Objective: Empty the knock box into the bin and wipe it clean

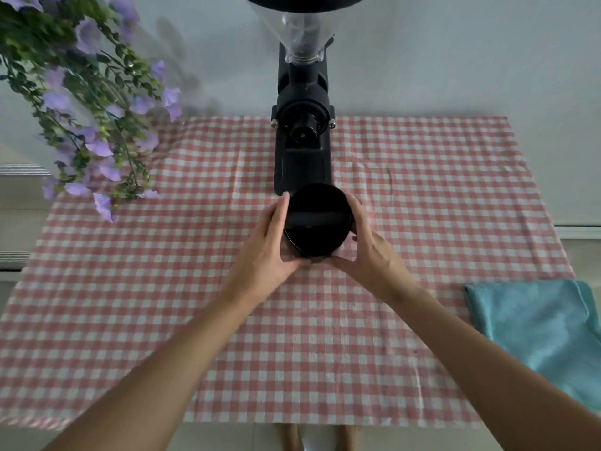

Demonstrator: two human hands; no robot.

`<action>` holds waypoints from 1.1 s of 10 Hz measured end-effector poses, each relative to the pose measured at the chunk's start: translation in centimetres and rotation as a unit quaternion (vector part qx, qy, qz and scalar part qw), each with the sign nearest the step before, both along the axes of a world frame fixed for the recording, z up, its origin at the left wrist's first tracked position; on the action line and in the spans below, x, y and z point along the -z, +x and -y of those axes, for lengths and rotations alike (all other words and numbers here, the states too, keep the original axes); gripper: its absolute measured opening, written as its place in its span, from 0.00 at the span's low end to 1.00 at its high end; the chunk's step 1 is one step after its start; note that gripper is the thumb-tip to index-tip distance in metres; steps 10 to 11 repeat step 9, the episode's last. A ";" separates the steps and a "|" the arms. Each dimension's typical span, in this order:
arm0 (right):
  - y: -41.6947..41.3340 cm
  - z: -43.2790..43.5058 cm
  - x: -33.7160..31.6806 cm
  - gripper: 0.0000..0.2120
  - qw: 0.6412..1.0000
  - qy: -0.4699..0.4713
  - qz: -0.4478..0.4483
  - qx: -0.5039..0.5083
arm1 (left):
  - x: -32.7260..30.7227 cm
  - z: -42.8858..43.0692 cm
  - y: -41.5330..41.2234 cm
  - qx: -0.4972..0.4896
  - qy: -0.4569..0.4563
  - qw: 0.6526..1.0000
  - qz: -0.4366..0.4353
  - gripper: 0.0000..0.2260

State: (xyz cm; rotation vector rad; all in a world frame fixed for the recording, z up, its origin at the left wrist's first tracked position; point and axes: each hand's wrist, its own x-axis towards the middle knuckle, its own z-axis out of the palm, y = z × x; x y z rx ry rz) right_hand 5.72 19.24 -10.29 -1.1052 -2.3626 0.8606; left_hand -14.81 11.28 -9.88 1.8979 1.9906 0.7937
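A round black knock box (317, 219) with a dark bar across its mouth stands in the middle of the table, just in front of the coffee grinder. My left hand (271, 242) wraps its left side and my right hand (369, 249) wraps its right side, thumbs meeting at the near wall. The box's inside is too dark to tell what it holds. A folded teal cloth (540, 333) lies at the right edge of the table. No bin is in view.
A black coffee grinder (304, 131) with a clear hopper stands right behind the box. Purple flowers (87, 102) hang over the table's far left. A pink-and-white checked tablecloth (162, 288) covers the table, and a pale wall lies behind.
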 end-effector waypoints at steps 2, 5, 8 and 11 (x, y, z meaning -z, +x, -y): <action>-3.2 -1.6 0.4 0.54 0.999 0.007 0.028 0.020 | 0.1 -2.5 -3.2 0.000 -0.012 1.000 -0.021 0.55; -3.8 -1.7 0.5 0.54 0.999 0.007 0.022 0.035 | 0.4 -3.3 -3.9 0.015 0.002 1.000 -0.026 0.54; -3.9 -2.1 0.7 0.54 0.999 -0.007 0.029 0.042 | 0.3 -3.5 -4.2 0.044 0.006 0.998 -0.037 0.54; -3.1 -1.9 0.0 0.57 0.996 -0.041 0.040 0.069 | -0.8 -2.7 -4.8 0.030 -0.035 0.998 -0.037 0.61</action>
